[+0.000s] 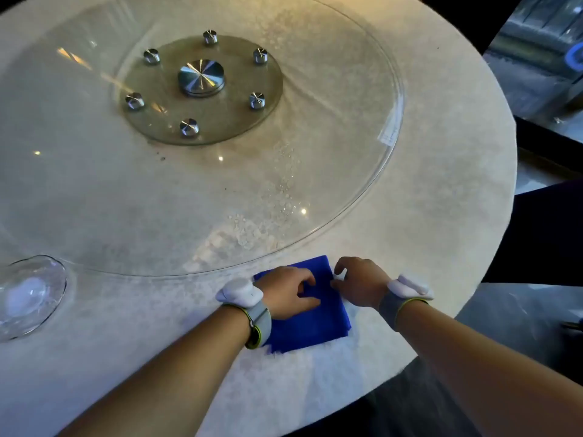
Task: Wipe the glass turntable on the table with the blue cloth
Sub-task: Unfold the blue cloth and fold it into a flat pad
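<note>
The large round glass turntable (315,127) lies on a pale stone table (441,184), with a metal hub and several studs at its middle and water droplets near its front edge. A folded blue cloth (312,323) lies flat on the table just in front of the turntable's rim. My left hand (291,293) rests on top of the cloth, fingers curled down onto it. My right hand (359,283) pinches the cloth's right edge. Both wrists wear grey bands with white devices.
A clear glass dish (28,294) sits on the table at the far left. The table's curved edge runs along the right and front, with dark floor and a dark seat (549,234) beyond it.
</note>
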